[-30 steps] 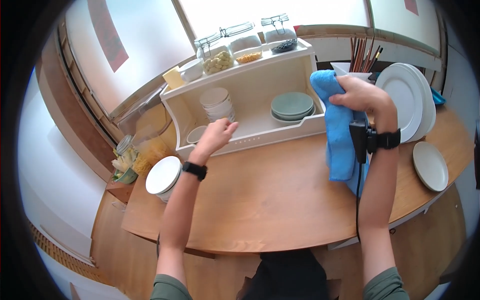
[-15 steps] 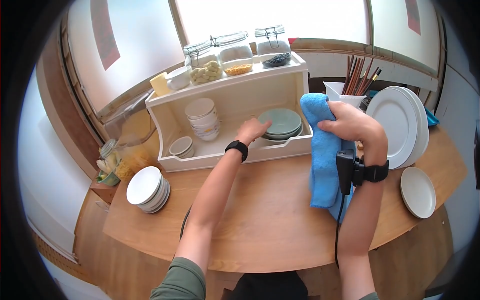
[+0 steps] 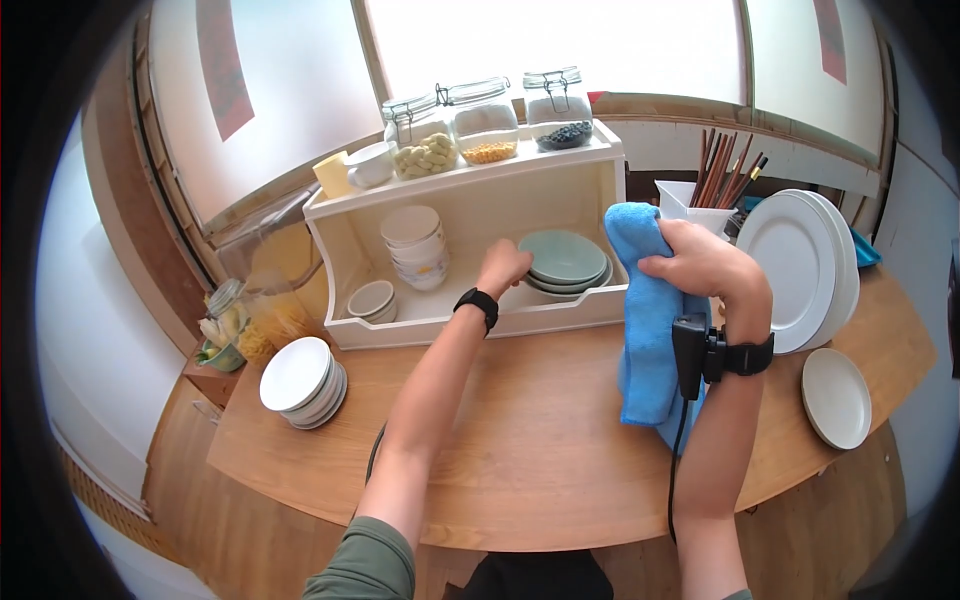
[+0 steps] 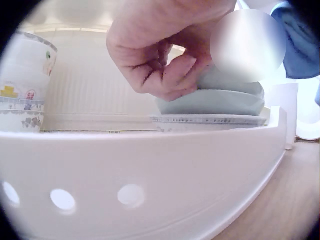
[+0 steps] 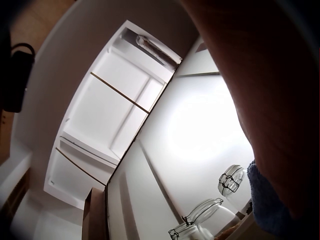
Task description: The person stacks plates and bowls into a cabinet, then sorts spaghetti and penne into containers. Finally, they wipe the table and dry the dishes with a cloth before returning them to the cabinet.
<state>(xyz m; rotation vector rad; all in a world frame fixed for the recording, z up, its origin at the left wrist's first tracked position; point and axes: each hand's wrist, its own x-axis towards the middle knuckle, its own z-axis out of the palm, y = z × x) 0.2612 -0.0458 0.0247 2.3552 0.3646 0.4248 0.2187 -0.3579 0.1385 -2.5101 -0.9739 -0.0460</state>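
Observation:
My left hand (image 3: 503, 268) reaches into the white shelf unit (image 3: 470, 328). Its curled fingers (image 4: 175, 75) pinch the left rim of the top pale green dish (image 3: 562, 256). That dish sits on a short stack, with a patterned white dish (image 4: 210, 120) under the green ones in the left wrist view. Held up over the table's right side, a blue cloth (image 3: 650, 340) hangs in folds from my right hand (image 3: 712, 262), gripped between thumb and fingers. Part of the cloth is hidden behind the wrist camera and forearm.
White bowls (image 3: 412, 240) and small dishes (image 3: 372, 300) share the shelf. Glass jars (image 3: 482, 120) line its top. Stacked plates (image 3: 298, 378) stand at the table's left. To the right are upright white plates (image 3: 790, 270), a chopstick holder (image 3: 690, 200) and an oval plate (image 3: 837, 398).
My left hand has moved right, from near the white bowls to the green dishes, and its fingers have closed on the rim. The right hand still holds the cloth, now lower in view.

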